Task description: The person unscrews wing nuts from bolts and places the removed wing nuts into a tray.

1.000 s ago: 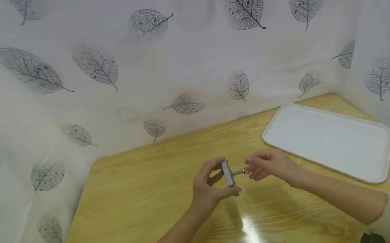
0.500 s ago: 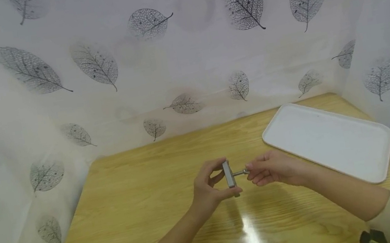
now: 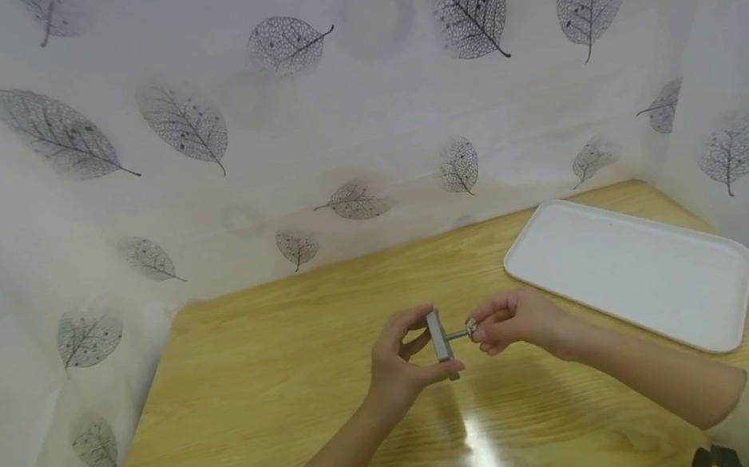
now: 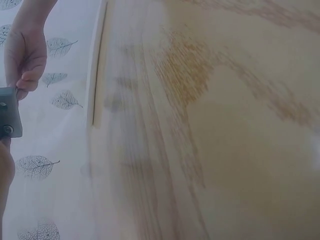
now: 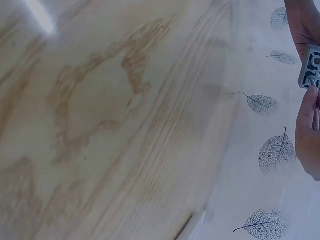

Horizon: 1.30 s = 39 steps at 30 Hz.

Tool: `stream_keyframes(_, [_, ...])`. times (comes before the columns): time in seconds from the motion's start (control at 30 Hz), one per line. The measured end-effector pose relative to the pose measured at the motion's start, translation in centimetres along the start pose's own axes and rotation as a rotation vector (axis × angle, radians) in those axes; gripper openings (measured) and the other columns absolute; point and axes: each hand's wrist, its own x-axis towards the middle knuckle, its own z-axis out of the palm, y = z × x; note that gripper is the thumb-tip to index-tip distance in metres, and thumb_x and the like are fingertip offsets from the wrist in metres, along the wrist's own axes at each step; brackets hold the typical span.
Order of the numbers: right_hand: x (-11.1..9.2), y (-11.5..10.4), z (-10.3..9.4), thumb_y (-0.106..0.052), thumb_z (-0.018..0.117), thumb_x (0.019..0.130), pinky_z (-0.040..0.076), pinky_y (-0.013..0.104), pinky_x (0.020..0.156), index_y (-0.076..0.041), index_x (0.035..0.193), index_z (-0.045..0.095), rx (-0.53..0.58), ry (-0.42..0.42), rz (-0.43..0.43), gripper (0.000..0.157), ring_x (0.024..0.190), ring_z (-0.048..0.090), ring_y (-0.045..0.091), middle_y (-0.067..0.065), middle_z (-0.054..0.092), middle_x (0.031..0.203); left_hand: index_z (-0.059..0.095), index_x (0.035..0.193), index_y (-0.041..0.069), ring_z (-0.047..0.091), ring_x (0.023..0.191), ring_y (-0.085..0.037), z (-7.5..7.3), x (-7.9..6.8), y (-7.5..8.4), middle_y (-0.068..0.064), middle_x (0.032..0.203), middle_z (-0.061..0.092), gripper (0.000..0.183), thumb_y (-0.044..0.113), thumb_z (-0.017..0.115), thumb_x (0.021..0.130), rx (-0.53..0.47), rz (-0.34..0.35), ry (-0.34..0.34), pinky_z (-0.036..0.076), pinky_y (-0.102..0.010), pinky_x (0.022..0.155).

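Note:
My left hand (image 3: pixel 393 356) holds a small grey metal block (image 3: pixel 437 335) on edge above the table, thumb below and fingers above. A thin metal bolt (image 3: pixel 457 334) sticks out of the block's right face. At the bolt's outer end is a wider silvery head, pinched between the thumb and fingers of my right hand (image 3: pixel 529 323). In the right wrist view, the block (image 5: pixel 308 70) shows dark recesses on the bolt's side. The left wrist view catches the block (image 4: pixel 11 117) at its edge, with a round hole or fastener near one corner.
A white rectangular tray (image 3: pixel 631 276) lies at the right of the wooden table (image 3: pixel 280 377). Leaf-printed white sheeting (image 3: pixel 384 103) stands behind the table and along both sides. A small dark object (image 3: pixel 715 459) shows near the right sleeve.
My right fingers have shifted and turned about the bolt's outer end, dipping and then rising again. The left hand and block have stayed nearly still.

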Motion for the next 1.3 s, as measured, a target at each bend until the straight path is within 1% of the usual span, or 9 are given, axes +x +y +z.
stream_keyframes(0.2, [-0.3, 0.4, 0.4, -0.005, 0.070, 0.084, 0.062, 0.026, 0.069, 0.008, 0.103, 0.064, -0.322, 0.047, -0.294, 0.024, 0.075, 0.068, 0.011, 0.016, 0.071, 0.089, 0.050, 0.127, 0.000, 0.052, 0.109, -0.018, -0.1, 0.0, 0.0, -0.021, 0.118, 0.051, 0.071, -0.008, 0.082, 0.064, -0.005, -0.017, -0.002, 0.051, -0.033, 0.099])
stream_keyframes(0.37, [0.3, 1.0, 0.3, -0.013, 0.067, 0.088, 0.059, 0.016, 0.063, 0.000, 0.096, 0.069, -0.706, 0.095, -0.858, 0.016, 0.071, 0.068, 0.011, 0.008, 0.073, 0.084, 0.049, 0.128, 0.000, 0.052, 0.110, -0.017, -0.1, 0.0, 0.1, -0.021, 0.118, 0.051, 0.070, -0.005, 0.082, 0.066, -0.006, -0.022, -0.011, 0.051, -0.033, 0.099])
stream_keyframes(0.47, [0.9, 1.4, 0.2, -0.022, 0.055, 0.097, 0.058, 0.014, 0.061, -0.002, 0.092, 0.070, -0.932, 0.168, -1.167, 0.025, 0.068, 0.067, 0.013, 0.005, 0.072, 0.081, 0.050, 0.127, -0.001, 0.052, 0.109, -0.016, -0.1, 0.0, 0.1, -0.022, 0.118, 0.051, 0.070, -0.003, 0.082, 0.066, -0.011, -0.018, -0.009, 0.051, -0.034, 0.099])
stream_keyframes(0.57, [1.1, 1.7, 0.0, -0.021, 0.044, 0.102, 0.058, 0.016, 0.058, -0.003, 0.093, 0.068, -1.097, 0.228, -1.341, 0.032, 0.066, 0.066, 0.012, 0.003, 0.071, 0.080, 0.050, 0.127, -0.001, 0.052, 0.109, -0.014, 0.0, -0.1, 0.0, -0.026, 0.118, 0.050, 0.069, -0.001, 0.083, 0.066, -0.019, -0.021, -0.013, 0.051, -0.034, 0.099])
stream_keyframes(0.7, [1.4, 1.9, -0.1, -0.009, 0.044, 0.101, 0.060, 0.021, 0.058, 0.000, 0.093, 0.067, -1.147, 0.251, -1.508, 0.025, 0.066, 0.066, 0.014, 0.004, 0.071, 0.080, 0.050, 0.126, -0.002, 0.052, 0.109, -0.014, 0.0, -0.2, -0.1, -0.027, 0.118, 0.050, 0.068, -0.001, 0.082, 0.067, -0.020, -0.010, -0.027, 0.051, -0.033, 0.099])
stream_keyframes(0.87, [1.7, 2.0, -0.2, -0.007, 0.049, 0.099, 0.061, 0.022, 0.060, 0.001, 0.089, 0.068, -1.114, 0.265, -1.580, 0.023, 0.067, 0.067, 0.015, 0.006, 0.071, 0.080, 0.049, 0.126, -0.002, 0.053, 0.109, -0.015, 0.1, -0.2, -0.3, -0.023, 0.118, 0.051, 0.068, -0.001, 0.082, 0.067, -0.014, 0.008, -0.027, 0.052, -0.033, 0.098])
stream_keyframes(1.03, [1.5, 2.1, -0.2, -0.025, 0.057, 0.096, 0.061, 0.023, 0.064, 0.003, 0.093, 0.068, -1.094, 0.248, -1.505, 0.030, 0.072, 0.068, 0.017, 0.008, 0.071, 0.084, 0.049, 0.127, -0.002, 0.052, 0.110, -0.015, 0.1, -0.2, -0.3, -0.023, 0.118, 0.050, 0.069, -0.003, 0.082, 0.066, -0.007, 0.014, -0.026, 0.051, -0.034, 0.099])
stream_keyframes(1.2, [0.8, 2.1, -0.2, -0.042, 0.051, 0.096, 0.061, 0.026, 0.064, 0.005, 0.097, 0.066, -1.087, 0.273, -1.280, 0.050, 0.074, 0.068, 0.020, 0.011, 0.070, 0.087, 0.049, 0.126, -0.004, 0.053, 0.109, -0.017, 0.2, -0.1, -0.1, -0.022, 0.117, 0.051, 0.070, -0.009, 0.081, 0.064, 0.011, 0.044, -0.028, 0.052, -0.034, 0.098])
stream_keyframes(1.3, [0.2, 1.9, 0.0, -0.039, 0.052, 0.096, 0.061, 0.021, 0.063, 0.005, 0.101, 0.067, -0.986, 0.266, -1.019, 0.046, 0.075, 0.068, 0.019, 0.012, 0.071, 0.091, 0.049, 0.126, -0.004, 0.053, 0.108, -0.018, 0.2, 0.0, -0.1, -0.022, 0.117, 0.051, 0.071, -0.010, 0.081, 0.063, 0.017, 0.053, -0.028, 0.052, -0.034, 0.097])
